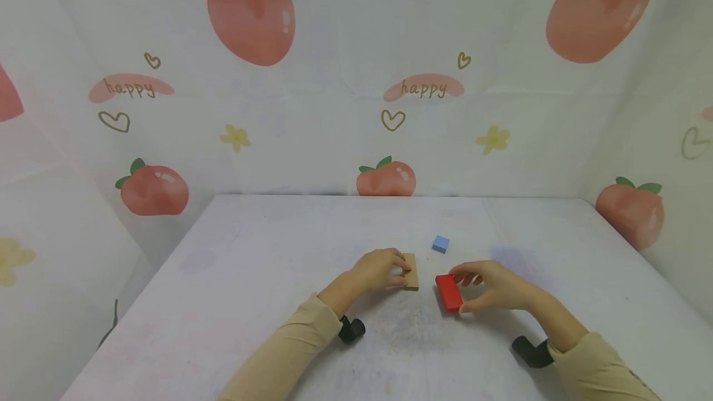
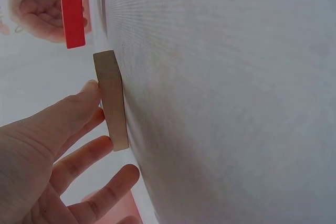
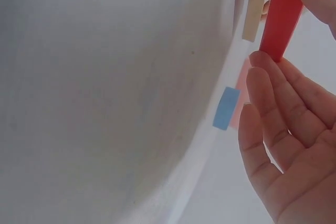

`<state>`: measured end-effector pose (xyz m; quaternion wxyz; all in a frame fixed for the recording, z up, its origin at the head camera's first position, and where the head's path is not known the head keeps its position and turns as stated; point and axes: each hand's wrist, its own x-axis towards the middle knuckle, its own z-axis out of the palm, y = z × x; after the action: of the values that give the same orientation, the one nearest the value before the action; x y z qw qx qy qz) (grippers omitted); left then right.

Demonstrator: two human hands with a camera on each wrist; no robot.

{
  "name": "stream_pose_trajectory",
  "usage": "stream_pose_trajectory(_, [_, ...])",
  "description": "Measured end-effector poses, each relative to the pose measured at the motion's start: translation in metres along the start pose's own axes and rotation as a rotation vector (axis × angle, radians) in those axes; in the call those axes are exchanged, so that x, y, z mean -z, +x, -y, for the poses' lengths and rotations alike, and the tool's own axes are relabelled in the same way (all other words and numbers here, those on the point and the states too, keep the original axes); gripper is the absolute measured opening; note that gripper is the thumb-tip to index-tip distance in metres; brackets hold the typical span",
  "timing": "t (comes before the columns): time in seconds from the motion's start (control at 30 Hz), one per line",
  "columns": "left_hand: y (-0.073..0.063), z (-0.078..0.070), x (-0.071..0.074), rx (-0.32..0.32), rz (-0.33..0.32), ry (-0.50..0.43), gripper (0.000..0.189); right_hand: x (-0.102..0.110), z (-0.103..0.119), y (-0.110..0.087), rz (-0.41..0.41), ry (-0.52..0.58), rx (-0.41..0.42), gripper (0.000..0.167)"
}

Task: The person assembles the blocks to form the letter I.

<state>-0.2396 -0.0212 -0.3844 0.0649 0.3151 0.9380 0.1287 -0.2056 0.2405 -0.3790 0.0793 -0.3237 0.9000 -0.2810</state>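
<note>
The left hand (image 1: 380, 269) has its thumb and fingertips on a flat, plain wooden block (image 1: 411, 272) that lies on the table. In the left wrist view, the thumb and two fingers meet the side of this wooden block (image 2: 111, 103), while the other fingers are spread off it. To its right, the right hand (image 1: 497, 285) pinches a red rectangular block (image 1: 449, 293) by its two ends, thumb at the near end and fingertips at the far end. The red block (image 3: 282, 19) is close over the tabletop, its long sides bare.
A small blue block (image 1: 440, 244) sits farther back on the white table (image 1: 267, 252), beyond both hands. Black wrist mounts (image 1: 352, 330) hang under the sleeves. A white fabric backdrop (image 1: 334, 36) with printed fruit rises behind the table and along its sides.
</note>
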Motion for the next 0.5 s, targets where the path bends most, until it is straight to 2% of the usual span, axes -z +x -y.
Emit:
stream_pose_trajectory(0.3, [-0.0007,0.0007,0.0004,-0.025,-0.014,0.004,0.03,-0.0021,0.0035,0.0012,0.009,0.011,0.006,0.055])
stream_pose_trajectory(0.5, [-0.0001,0.0,0.0003,-0.011,-0.002,0.003,0.031,-0.0035,0.0054,0.0022,0.018,0.01,0.013,0.056])
